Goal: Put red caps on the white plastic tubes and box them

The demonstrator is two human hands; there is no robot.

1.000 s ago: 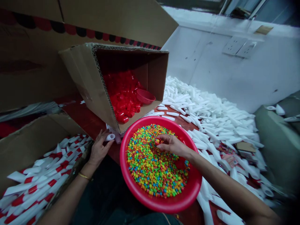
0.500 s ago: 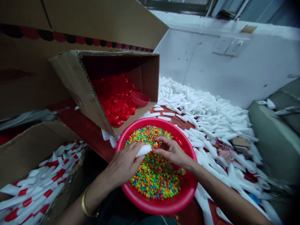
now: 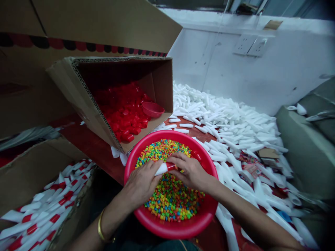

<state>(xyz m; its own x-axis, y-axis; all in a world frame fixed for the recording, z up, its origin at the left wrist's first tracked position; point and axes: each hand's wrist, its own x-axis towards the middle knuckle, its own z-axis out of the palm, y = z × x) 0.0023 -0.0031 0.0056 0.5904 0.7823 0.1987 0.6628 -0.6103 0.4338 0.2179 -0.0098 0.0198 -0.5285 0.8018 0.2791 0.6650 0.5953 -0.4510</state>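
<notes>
- I watch remotely: left hand point(image 3: 142, 182) closed around white tube point(image 3: 161, 169), above red basin point(image 3: 172, 233) at six o'clock
- Right hand point(image 3: 193, 171) pinches red cap point(image 3: 171, 166), nearly closed, at tube's three o'clock end
- Printed packets point(image 3: 248, 158) at four o'clock; I cannot read their lettering

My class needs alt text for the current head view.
A left hand holds a white tube against a red cap in the right hand, over a red basin of multicoloured pellets. Behind are white tubes and a box of red caps.
</notes>
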